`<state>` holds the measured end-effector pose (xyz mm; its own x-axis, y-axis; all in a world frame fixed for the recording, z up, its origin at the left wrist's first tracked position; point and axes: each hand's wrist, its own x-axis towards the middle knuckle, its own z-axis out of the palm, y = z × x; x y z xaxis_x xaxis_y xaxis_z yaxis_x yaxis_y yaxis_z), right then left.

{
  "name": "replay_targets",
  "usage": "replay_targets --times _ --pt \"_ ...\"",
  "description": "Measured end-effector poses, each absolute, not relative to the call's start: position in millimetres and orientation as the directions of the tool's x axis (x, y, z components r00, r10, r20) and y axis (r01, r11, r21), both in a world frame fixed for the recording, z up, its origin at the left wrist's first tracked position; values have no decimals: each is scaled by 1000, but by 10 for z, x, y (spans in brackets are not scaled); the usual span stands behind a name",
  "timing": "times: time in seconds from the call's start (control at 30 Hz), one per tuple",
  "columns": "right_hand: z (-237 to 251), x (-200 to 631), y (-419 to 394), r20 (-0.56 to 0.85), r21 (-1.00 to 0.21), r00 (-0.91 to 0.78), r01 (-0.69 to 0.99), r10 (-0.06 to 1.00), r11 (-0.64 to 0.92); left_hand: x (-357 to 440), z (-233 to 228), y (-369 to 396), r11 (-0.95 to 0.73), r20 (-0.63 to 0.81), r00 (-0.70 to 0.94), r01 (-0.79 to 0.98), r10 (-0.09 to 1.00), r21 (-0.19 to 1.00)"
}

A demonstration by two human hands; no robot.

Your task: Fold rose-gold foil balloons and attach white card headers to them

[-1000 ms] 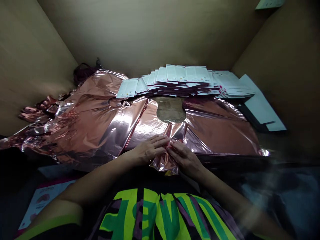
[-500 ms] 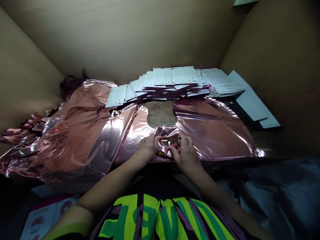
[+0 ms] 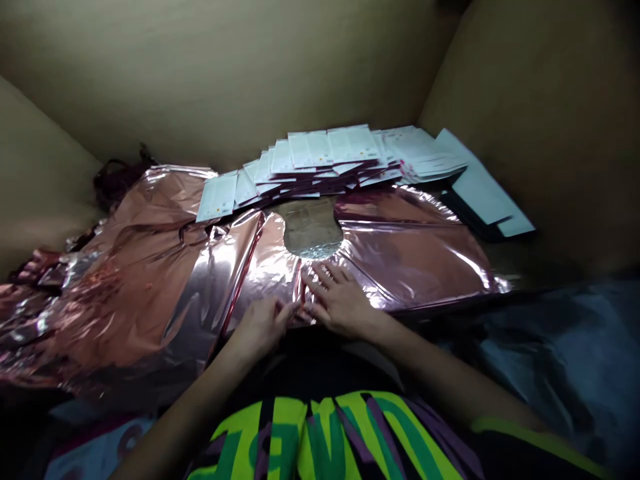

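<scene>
Foil takes up most of the view: a rose-gold foil balloon (image 3: 415,257), deflated and flat, lies on the bench with its near edge under both hands and its ring-shaped hole just beyond the right fingertips. To the left of the fingers a loose heap of more foil (image 3: 115,267) overlaps it. Past the hole, well beyond the fingers, a fanned stack of white packaging cards (image 3: 325,157) leans on the balloon's far edge.

The right hand (image 3: 340,303) lies flat on the film, fingers spread and pressing the folded near strip down. The left hand (image 3: 263,323) sits just beside it, thumb and fingers closed on the film's edge in a pinch, though I cannot tell how much foil they hold.

Judging from this, the main risk is the slick film sliding under the flat right palm: if the left pinch pulls sideways while the right only presses, the fold may creep out of line or spring open. A hard pinch could also set a sharp crease or split the seam near the hole. The overlapping heap beside the left fingers could get caught into the fold. A wide sweep forward might nudge the cards off their stack.
</scene>
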<state>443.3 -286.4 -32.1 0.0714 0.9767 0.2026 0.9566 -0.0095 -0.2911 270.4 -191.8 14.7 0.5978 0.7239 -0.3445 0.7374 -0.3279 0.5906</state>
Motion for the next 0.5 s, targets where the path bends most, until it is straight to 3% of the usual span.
replay_targets --times 0.07,0.17,0.27,0.33,0.4,0.47,0.5 --pt "-270 4260 -3021 191 -354 87 935 978 -14 2546 10 -2067 -123 -478 570 718 669 685" --pt "-262 4100 -3159 193 -491 138 871 972 -26 2442 -210 -2163 103 -490 607 559 625 823" --pt "-170 4350 -3136 165 -754 249 656 954 -41 2512 -152 -2056 -99 -311 734 457 604 884" --pt "-13 4748 -3097 79 -952 280 306 957 -11 2704 73 -1946 -391 -137 835 387 534 835" --pt "158 5226 -3090 16 -996 130 -80 991 26 3056 351 -1862 -580 22 906 252 423 774" --pt "276 5675 -3129 81 -951 12 -299 997 81 3542 594 -1820 -547 117 923 113 368 829" --pt "302 5866 -3162 127 -927 42 -351 991 134 3809 689 -1811 -453 113 929 64 352 889"
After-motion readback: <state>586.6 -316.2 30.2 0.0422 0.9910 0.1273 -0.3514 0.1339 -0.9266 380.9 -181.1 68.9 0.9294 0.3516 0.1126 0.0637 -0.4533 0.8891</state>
